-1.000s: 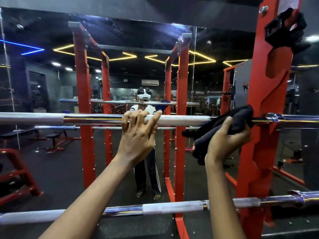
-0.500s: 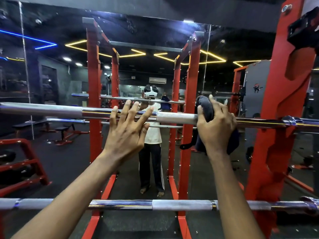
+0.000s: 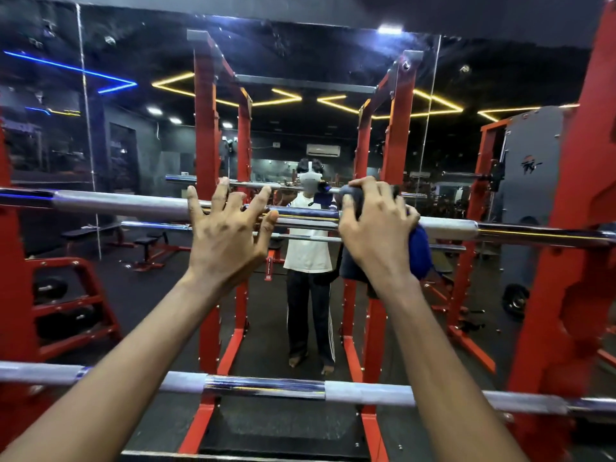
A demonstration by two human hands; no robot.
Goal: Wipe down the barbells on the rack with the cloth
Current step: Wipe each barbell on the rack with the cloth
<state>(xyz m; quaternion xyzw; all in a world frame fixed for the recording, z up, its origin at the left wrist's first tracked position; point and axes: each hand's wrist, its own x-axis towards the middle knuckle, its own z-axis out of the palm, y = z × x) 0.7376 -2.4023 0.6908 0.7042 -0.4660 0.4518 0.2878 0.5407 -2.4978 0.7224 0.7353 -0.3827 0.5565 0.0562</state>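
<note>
A steel upper barbell [image 3: 116, 204] runs across the red rack at chest height. My left hand [image 3: 223, 233] rests on it near the middle, fingers spread, palm against the bar. My right hand [image 3: 376, 228] presses a dark blue cloth [image 3: 420, 251] around the same bar just to the right; the cloth hangs below my palm. A lower barbell [image 3: 266, 386] lies across the rack near my forearms.
A red rack upright [image 3: 573, 261] stands at the right, another red frame [image 3: 20, 295] at the left. A wall mirror [image 3: 300, 128] ahead reflects a person, the rack posts and benches. Black rubber floor lies below.
My right hand slid the cloth leftward along the upper bar, from beside the right upright towards the middle. My left hand stayed on the bar. The view has shifted right to left.
</note>
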